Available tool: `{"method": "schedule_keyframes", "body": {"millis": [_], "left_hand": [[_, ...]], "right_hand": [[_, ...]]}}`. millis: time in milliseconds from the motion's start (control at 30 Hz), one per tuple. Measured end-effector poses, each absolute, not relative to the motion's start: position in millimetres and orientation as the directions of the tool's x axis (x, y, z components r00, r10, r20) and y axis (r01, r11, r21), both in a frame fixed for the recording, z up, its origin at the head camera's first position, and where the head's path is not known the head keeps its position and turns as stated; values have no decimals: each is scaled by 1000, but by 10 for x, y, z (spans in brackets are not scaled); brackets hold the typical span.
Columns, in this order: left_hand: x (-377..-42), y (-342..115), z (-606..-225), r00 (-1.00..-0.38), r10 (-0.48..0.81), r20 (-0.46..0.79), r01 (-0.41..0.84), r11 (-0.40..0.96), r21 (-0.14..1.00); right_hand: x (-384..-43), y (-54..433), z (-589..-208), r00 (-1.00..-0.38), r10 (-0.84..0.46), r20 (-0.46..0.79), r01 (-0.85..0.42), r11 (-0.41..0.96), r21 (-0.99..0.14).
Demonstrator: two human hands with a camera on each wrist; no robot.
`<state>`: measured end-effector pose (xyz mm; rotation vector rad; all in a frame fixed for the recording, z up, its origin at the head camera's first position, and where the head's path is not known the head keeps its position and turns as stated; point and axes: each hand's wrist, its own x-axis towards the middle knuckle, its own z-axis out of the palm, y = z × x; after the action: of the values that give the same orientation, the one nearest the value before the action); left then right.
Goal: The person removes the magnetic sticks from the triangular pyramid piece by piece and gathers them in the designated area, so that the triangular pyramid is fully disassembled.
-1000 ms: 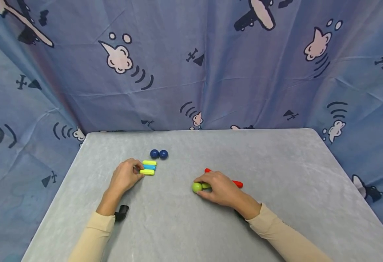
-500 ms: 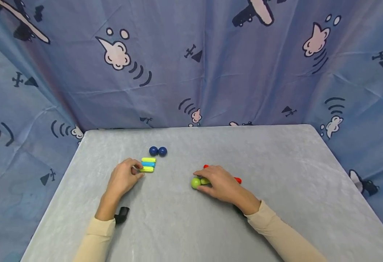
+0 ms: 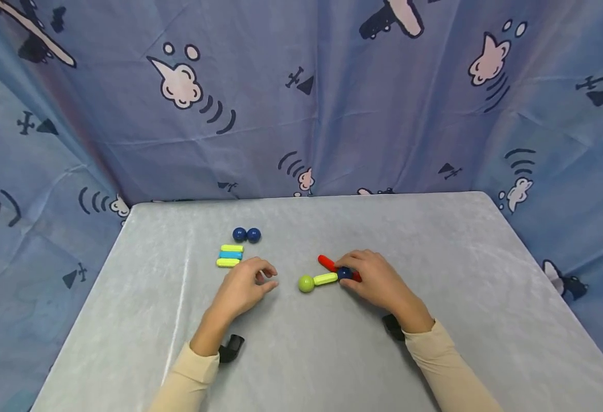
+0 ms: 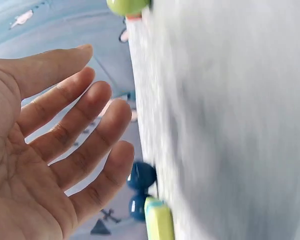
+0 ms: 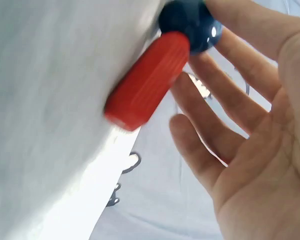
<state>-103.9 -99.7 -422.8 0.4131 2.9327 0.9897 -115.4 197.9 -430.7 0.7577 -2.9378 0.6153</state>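
Note:
My right hand (image 3: 378, 280) pinches a dark blue ball (image 3: 345, 273) between thumb and fingers. A red stick (image 5: 149, 82) joins that ball in the right wrist view. In the head view a second red stick (image 3: 326, 262) slants away from it, and a yellow stick (image 3: 325, 278) runs left from it to a green ball (image 3: 306, 283). My left hand (image 3: 241, 289) hovers left of the green ball with relaxed fingers and holds nothing. Its palm and spread fingers show in the left wrist view.
Two loose dark blue balls (image 3: 247, 234) lie at the back left of the grey table (image 3: 435, 229). In front of them, two yellow sticks (image 3: 227, 263) lie with a light blue stick (image 3: 231, 255) between them. A patterned blue curtain (image 3: 260, 103) hangs behind the table.
My left hand has moved right, away from the loose sticks. My right hand has shifted right from the green ball to the dark blue ball, uncovering the yellow stick.

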Motion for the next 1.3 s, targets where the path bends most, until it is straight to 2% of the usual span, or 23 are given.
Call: {"method": "schedule_keyframes", "body": {"millis": [333, 467, 633, 933, 1133, 1300], "left_hand": [[-1030, -854, -4328, -952, 302, 45, 261, 728, 634], [-1031, -844, -4326, -942, 332, 43, 277, 701, 658], [-999, -804, -4364, -930, 367, 31, 302, 712, 634], [-983, -768, -4386, -929, 369, 28, 301, 710, 636], [-991, -770, -4390, -931, 361, 48, 307, 708, 635], [-978, -754, -4407, -933, 357, 39, 299, 711, 637]], "right_hand": [[-1167, 1928, -4291, -884, -460, 81, -452, 797, -400], [-1207, 1806, -4263, -871, -481, 105, -482, 790, -380], [-1214, 1720, -4279, -854, -507, 121, -513, 778, -362], [-1096, 1611, -4306, -861, -478, 173, -507, 780, -367], [-1123, 1476, -4294, -824, -516, 236, -567, 758, -322], [-1128, 1452, -4300, -803, -549, 231, -595, 738, -318]]}}
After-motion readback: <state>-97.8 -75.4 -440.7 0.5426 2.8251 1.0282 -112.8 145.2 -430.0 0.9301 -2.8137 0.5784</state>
